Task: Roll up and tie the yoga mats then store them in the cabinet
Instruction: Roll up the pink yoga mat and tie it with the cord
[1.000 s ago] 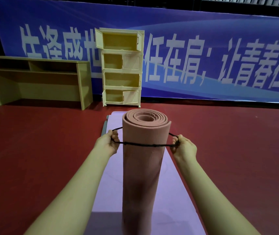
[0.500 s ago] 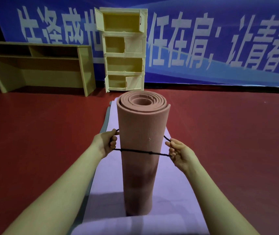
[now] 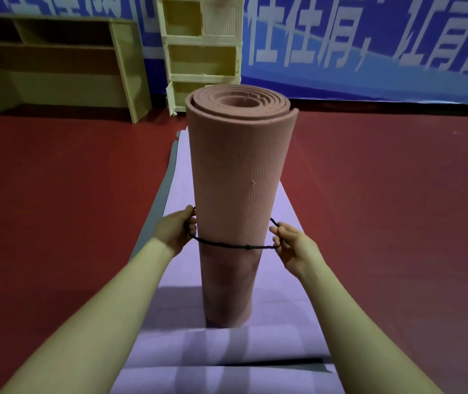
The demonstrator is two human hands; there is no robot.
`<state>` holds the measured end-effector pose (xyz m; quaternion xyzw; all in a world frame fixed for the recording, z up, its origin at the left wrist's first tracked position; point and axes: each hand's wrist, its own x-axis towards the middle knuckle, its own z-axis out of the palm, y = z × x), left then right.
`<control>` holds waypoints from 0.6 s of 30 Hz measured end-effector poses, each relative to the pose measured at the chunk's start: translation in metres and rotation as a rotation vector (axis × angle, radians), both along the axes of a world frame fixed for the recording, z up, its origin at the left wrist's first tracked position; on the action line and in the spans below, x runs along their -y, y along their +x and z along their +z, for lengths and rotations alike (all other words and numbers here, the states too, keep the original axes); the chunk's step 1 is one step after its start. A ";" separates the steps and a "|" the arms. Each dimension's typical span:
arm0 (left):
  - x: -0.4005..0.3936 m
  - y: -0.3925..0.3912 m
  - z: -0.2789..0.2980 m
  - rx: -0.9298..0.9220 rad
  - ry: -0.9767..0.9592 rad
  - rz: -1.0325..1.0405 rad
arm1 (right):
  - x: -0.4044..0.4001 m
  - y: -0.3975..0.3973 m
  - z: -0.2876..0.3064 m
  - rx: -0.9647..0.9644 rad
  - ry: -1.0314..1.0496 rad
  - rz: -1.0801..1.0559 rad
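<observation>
A rolled pink yoga mat stands upright on a flat lilac mat laid on the red floor. A black cord loop runs around the roll a little below its middle. My left hand grips the loop at the roll's left side. My right hand pinches it at the right side, stretching it outward. The pale yellow cabinet stands behind the roll against the wall, with open compartments.
A grey mat edge shows under the lilac mat on its left. A low wooden shelf unit stands at the back left. A blue banner covers the wall. Red floor spreads on both sides.
Both hands have slid the cord loop down the roll, from near its top to below its middle. The view has tilted downward and closer.
</observation>
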<state>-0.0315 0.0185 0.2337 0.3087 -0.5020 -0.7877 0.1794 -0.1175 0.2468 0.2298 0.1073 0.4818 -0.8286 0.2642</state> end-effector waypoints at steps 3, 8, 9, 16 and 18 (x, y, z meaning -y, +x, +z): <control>0.004 -0.009 -0.004 -0.012 0.041 -0.022 | 0.011 -0.005 0.000 -0.002 -0.054 -0.023; -0.005 -0.012 -0.004 -0.011 -0.017 -0.088 | 0.011 -0.005 0.000 -0.208 0.091 0.035; -0.008 -0.010 -0.002 -0.016 -0.054 -0.113 | 0.009 -0.005 0.000 -0.208 0.067 0.043; -0.056 -0.008 0.002 -0.139 -0.193 -0.296 | -0.010 -0.014 -0.006 -0.234 -0.029 0.173; -0.070 -0.014 0.006 -0.189 -0.204 -0.333 | -0.014 -0.015 -0.007 -0.249 0.026 0.190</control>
